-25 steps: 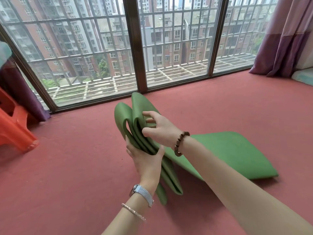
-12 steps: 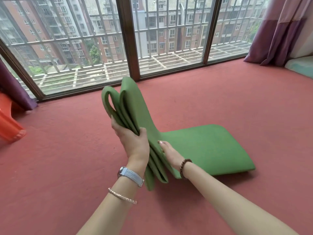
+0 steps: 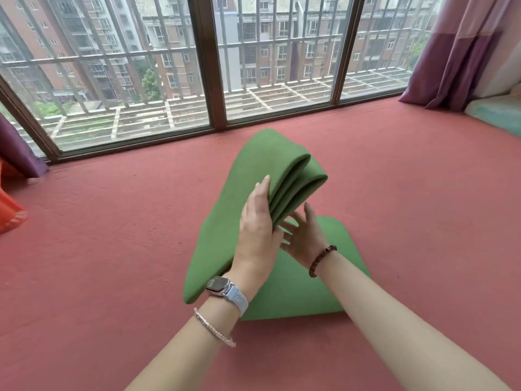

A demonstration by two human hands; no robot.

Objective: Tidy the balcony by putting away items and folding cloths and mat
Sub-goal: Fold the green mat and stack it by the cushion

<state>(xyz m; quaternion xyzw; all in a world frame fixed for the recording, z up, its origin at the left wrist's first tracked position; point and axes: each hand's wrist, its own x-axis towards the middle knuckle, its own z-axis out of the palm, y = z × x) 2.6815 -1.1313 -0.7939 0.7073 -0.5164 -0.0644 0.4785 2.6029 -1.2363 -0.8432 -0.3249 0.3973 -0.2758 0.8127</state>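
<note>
A green mat (image 3: 253, 176) is folded into several layers and stands tilted up off the red floor in the middle of the view. Its last flat section (image 3: 298, 289) still lies on the floor below my arms. My left hand (image 3: 258, 230) grips the folded stack from its near side, thumb side up along the layers. My right hand (image 3: 303, 238) is under the stack's right edge, fingers spread and touching the layers from below.
Red carpet (image 3: 112, 249) covers the floor all around. Barred floor-to-ceiling windows (image 3: 214, 80) run along the far side. An orange plastic stool (image 3: 10, 213) and a purple curtain (image 3: 17, 153) are at far left; purple curtains (image 3: 462, 52) and a pale cushion (image 3: 496, 114) at far right.
The folded stack has swung from leaning left to leaning right, over the flat section. My right hand moved from the mat's lower side to beneath the stack's right edge.
</note>
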